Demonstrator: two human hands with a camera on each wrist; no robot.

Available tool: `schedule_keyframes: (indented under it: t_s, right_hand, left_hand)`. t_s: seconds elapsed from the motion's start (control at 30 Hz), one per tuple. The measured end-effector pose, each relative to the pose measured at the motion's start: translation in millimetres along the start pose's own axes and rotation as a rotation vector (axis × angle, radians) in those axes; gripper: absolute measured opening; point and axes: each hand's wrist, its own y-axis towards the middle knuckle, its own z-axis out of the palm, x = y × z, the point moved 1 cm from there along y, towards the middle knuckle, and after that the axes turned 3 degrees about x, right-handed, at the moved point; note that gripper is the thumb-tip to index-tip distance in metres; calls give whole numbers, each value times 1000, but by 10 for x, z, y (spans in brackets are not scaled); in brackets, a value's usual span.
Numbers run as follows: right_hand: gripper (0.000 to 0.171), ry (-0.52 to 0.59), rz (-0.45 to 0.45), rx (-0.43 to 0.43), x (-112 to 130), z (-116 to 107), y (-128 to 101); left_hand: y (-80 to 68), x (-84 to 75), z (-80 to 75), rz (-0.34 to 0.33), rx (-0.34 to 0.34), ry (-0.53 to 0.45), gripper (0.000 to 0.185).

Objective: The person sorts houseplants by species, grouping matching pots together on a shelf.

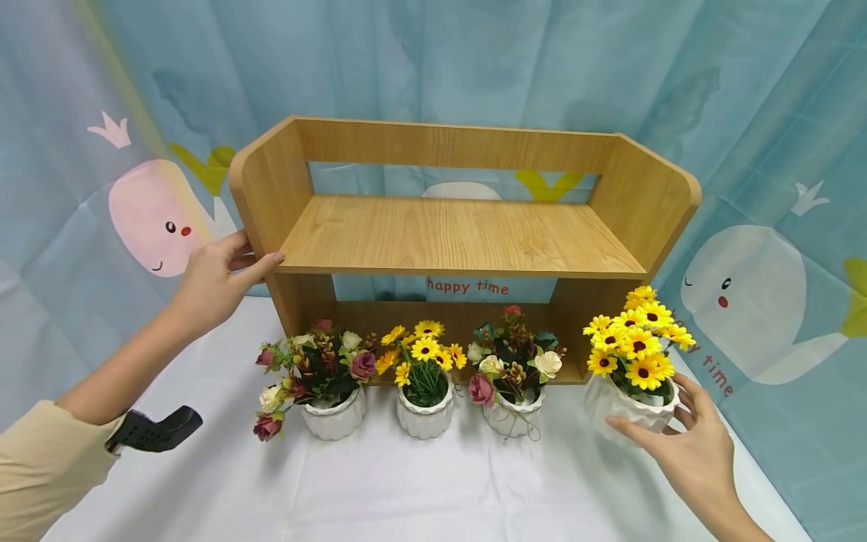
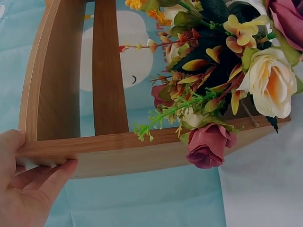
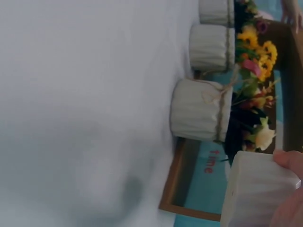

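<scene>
- My right hand (image 1: 691, 436) wraps its fingers round the white pot of sunflowers (image 1: 630, 403), which stands on the white cloth (image 1: 420, 489) at the right end of the row of four pots.
- My left hand (image 1: 213, 282) grips the left side panel of the wooden shelf (image 1: 460, 233), thumb on the front edge, fingers curled behind.
- The shelf board lies up and to the left of my right hand, its long axis running left to right; the pot stands just in front of the shelf's right leg.
- My right hand is the nearer to the pot.
</scene>
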Motion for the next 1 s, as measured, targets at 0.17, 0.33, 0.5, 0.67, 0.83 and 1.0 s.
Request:
schedule_keyframes:
  t_s: [0.17, 0.33, 0.5, 0.67, 0.83, 1.0]
  right_hand:
    - [119, 7, -54, 12, 90, -54, 6]
    - [114, -21, -128, 19, 168, -90, 18]
    - [111, -26, -196, 31, 265, -119, 43]
    - [110, -42, -257, 52, 392, -143, 86]
    - [109, -50, -296, 83, 534, -176, 130]
    - [108, -11, -323, 128, 694, -210, 154]
  left_hand:
    - [-10, -4, 0, -14, 2, -5, 52]
    - [-4, -11, 8, -22, 4, 3, 51]
    - [2, -14, 16, -22, 6, -3, 50]
    - [0, -24, 18, -22, 10, -5, 51]
    - [-3, -23, 17, -12, 6, -17, 51]
    - [-1, -20, 17, -12, 6, -20, 51]
